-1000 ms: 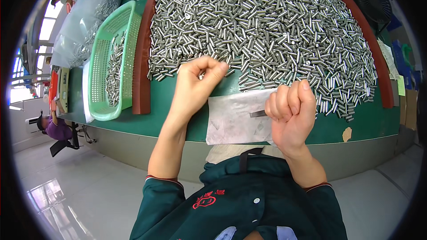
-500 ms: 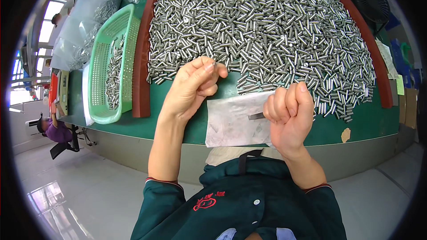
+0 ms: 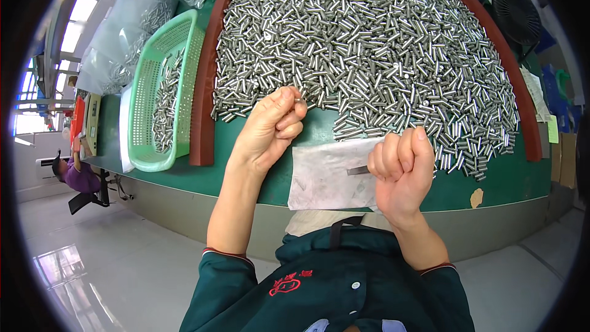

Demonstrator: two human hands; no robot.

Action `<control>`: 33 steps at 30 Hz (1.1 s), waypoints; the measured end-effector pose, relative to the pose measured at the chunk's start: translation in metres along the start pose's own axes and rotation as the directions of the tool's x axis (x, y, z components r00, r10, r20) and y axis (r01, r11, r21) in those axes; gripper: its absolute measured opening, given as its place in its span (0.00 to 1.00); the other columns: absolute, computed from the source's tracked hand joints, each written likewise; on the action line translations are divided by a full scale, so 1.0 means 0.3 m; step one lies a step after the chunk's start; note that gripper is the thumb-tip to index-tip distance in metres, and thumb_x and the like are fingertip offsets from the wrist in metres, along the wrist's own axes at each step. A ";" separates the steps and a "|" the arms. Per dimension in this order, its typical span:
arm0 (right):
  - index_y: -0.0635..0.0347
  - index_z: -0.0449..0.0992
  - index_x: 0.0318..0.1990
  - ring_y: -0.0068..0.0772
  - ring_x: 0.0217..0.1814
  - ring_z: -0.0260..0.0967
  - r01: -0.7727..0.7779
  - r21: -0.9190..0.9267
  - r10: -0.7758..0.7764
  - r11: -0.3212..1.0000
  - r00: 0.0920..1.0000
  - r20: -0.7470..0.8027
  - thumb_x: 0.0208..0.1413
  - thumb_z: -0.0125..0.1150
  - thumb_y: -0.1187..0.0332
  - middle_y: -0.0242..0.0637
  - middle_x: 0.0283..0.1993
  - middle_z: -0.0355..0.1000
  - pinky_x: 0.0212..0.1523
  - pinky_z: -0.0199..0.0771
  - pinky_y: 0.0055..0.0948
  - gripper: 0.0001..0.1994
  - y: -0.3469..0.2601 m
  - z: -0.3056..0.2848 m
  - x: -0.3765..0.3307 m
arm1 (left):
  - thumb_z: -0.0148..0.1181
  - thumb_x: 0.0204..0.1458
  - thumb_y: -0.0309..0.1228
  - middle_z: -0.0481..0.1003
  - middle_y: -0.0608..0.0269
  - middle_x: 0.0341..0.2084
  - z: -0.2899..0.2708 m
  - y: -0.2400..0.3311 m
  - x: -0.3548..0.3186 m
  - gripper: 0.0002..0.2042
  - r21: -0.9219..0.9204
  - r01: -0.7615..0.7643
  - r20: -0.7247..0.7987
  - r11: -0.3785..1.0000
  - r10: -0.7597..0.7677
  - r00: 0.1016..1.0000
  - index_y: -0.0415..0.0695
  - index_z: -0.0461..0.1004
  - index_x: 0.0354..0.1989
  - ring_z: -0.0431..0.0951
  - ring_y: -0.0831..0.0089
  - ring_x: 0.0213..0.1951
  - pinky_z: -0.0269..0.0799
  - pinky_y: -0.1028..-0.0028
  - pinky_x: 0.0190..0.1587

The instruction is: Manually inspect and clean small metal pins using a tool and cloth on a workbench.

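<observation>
My left hand (image 3: 270,128) is closed in a pinch in front of the near edge of a wide heap of short, shiny metal pins (image 3: 369,43). A small metal pin (image 3: 299,99) shows a little between its thumb and fingers, mostly hidden. My right hand (image 3: 404,172) is closed in a fist, palm side up, around a flat dark metal strip (image 3: 357,171). The strip's end sticks out to the left, and its other part is hidden in the fist. Beneath it lies a smudged white cloth or paper sheet (image 3: 319,178) at the table's front edge.
Reddish-brown bars (image 3: 204,110) border the heap on the green table (image 3: 276,190). A green perforated basket (image 3: 150,163) with pins stands left, near bags of pins (image 3: 114,43). A black fan (image 3: 515,15) stands far right. Another person (image 3: 83,177) sits at far left.
The whole view has shifted slightly. My left hand's fingers have curled in closer together around the pin. My right hand keeps its grip on the strip.
</observation>
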State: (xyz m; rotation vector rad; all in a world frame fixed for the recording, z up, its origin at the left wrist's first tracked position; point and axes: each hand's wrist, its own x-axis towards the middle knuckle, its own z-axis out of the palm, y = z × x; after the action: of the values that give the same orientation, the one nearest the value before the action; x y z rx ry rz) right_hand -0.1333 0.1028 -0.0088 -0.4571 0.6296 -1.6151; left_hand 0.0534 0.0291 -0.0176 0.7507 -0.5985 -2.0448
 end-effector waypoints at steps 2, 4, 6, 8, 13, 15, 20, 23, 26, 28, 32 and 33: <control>0.54 0.49 0.13 0.17 0.10 0.35 -0.008 0.006 0.008 1.000 1.000 0.005 0.58 0.31 0.64 0.27 0.08 0.45 0.12 0.41 0.20 0.20 0.000 -0.003 0.000 | 0.50 0.51 0.29 0.68 0.61 0.22 0.003 0.005 0.001 0.05 -0.041 0.004 -0.029 0.999 -0.005 1.000 0.40 0.67 0.29 0.52 0.88 0.15 0.49 0.89 0.16; 0.54 0.49 0.13 0.17 0.10 0.35 -0.013 0.020 0.013 1.000 1.000 -0.004 0.58 0.31 0.64 0.27 0.08 0.45 0.12 0.41 0.20 0.20 -0.001 -0.004 -0.005 | 0.50 0.50 0.27 0.68 0.61 0.23 0.008 0.008 0.000 0.04 -0.050 0.001 -0.031 0.999 -0.003 1.000 0.41 0.66 0.28 0.53 0.88 0.15 0.50 0.89 0.16; 0.54 0.49 0.13 0.17 0.10 0.35 -0.010 0.032 0.010 0.999 1.000 -0.017 0.58 0.31 0.63 0.27 0.08 0.45 0.12 0.41 0.20 0.20 -0.002 -0.002 -0.004 | 0.51 0.50 0.27 0.69 0.61 0.24 0.011 0.011 0.005 0.03 -0.033 0.004 -0.008 0.999 -0.005 1.000 0.42 0.66 0.27 0.53 0.88 0.15 0.50 0.89 0.16; 0.54 0.49 0.13 0.17 0.10 0.35 -0.004 0.007 0.004 1.000 1.000 -0.002 0.58 0.31 0.63 0.27 0.08 0.45 0.12 0.41 0.20 0.20 -0.001 0.000 -0.002 | 0.51 0.50 0.27 0.69 0.60 0.24 0.014 0.012 0.005 0.03 -0.022 0.012 -0.013 1.000 -0.012 1.000 0.42 0.66 0.26 0.53 0.88 0.15 0.50 0.89 0.16; 0.54 0.50 0.12 0.17 0.10 0.36 0.010 0.001 -0.010 1.000 1.000 -0.002 0.58 0.31 0.63 0.27 0.08 0.45 0.12 0.41 0.20 0.20 -0.001 0.001 0.002 | 0.52 0.48 0.26 0.71 0.60 0.24 0.021 0.015 0.008 0.04 0.008 0.025 -0.009 1.000 -0.025 1.000 0.42 0.67 0.24 0.53 0.88 0.15 0.48 0.89 0.15; 0.54 0.50 0.12 0.17 0.10 0.35 0.015 0.005 -0.015 1.000 1.000 -0.014 0.58 0.32 0.63 0.27 0.08 0.45 0.12 0.41 0.20 0.20 -0.003 0.001 0.003 | 0.52 0.48 0.26 0.71 0.59 0.24 0.021 0.013 0.009 0.04 0.014 0.025 -0.005 1.000 -0.025 1.000 0.42 0.67 0.24 0.53 0.88 0.15 0.48 0.89 0.15; 0.54 0.50 0.12 0.17 0.10 0.35 0.019 -0.005 -0.019 1.000 1.000 -0.025 0.58 0.32 0.63 0.27 0.08 0.45 0.11 0.40 0.20 0.20 -0.002 0.001 0.000 | 0.52 0.47 0.24 0.72 0.58 0.24 0.018 0.007 0.004 0.04 0.010 0.025 -0.007 1.000 -0.025 1.000 0.42 0.67 0.23 0.52 0.88 0.15 0.47 0.88 0.15; 0.54 0.49 0.12 0.17 0.09 0.36 0.012 0.001 -0.012 1.000 0.999 -0.037 0.58 0.32 0.64 0.27 0.08 0.45 0.11 0.40 0.20 0.21 -0.003 0.002 -0.005 | 0.52 0.47 0.23 0.72 0.58 0.24 0.015 0.004 -0.001 0.01 0.017 0.019 0.013 1.000 -0.019 1.000 0.42 0.69 0.25 0.53 0.88 0.15 0.47 0.89 0.15; 0.54 0.49 0.12 0.17 0.09 0.36 0.007 0.004 -0.006 1.000 0.999 -0.051 0.58 0.32 0.63 0.27 0.08 0.45 0.11 0.41 0.20 0.21 -0.002 0.001 -0.009 | 0.52 0.47 0.23 0.72 0.59 0.24 0.029 0.004 -0.006 0.02 0.035 0.034 -0.028 0.999 -0.033 0.999 0.41 0.70 0.29 0.55 0.88 0.15 0.47 0.89 0.15; 0.55 0.49 0.12 0.18 0.09 0.36 0.012 0.005 -0.011 1.000 0.999 -0.045 0.58 0.32 0.63 0.28 0.08 0.45 0.11 0.41 0.20 0.20 0.002 0.001 -0.007 | 0.52 0.47 0.23 0.73 0.60 0.23 0.031 0.000 -0.015 0.05 0.241 -0.009 -0.012 0.970 0.013 1.000 0.41 0.71 0.33 0.57 0.89 0.15 0.47 0.89 0.15; 0.52 0.48 0.14 0.17 0.10 0.32 0.012 -0.042 -0.012 0.999 1.000 -0.019 0.57 0.31 0.62 0.25 0.09 0.42 0.12 0.39 0.20 0.19 0.004 0.000 -0.007 | 0.51 0.48 0.24 0.72 0.66 0.20 0.124 -0.046 -0.074 0.04 0.855 -0.136 0.002 0.501 0.259 0.966 0.37 0.69 0.30 0.65 0.86 0.20 0.58 0.83 0.19; 0.52 0.48 0.14 0.17 0.10 0.32 0.009 -0.045 -0.009 0.999 1.000 -0.007 0.57 0.31 0.62 0.25 0.09 0.42 0.12 0.39 0.21 0.19 0.002 0.002 -0.002 | 0.52 0.47 0.24 0.72 0.65 0.19 0.135 -0.064 -0.095 0.04 0.913 -0.131 0.024 0.386 0.271 0.962 0.36 0.69 0.30 0.67 0.84 0.20 0.60 0.81 0.20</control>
State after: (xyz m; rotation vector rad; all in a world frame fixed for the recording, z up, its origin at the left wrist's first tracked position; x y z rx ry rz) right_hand -0.1324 0.1034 -0.0087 -0.4888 0.6713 -1.6141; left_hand 0.0274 0.0688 0.0067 1.3339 -1.7202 -1.2664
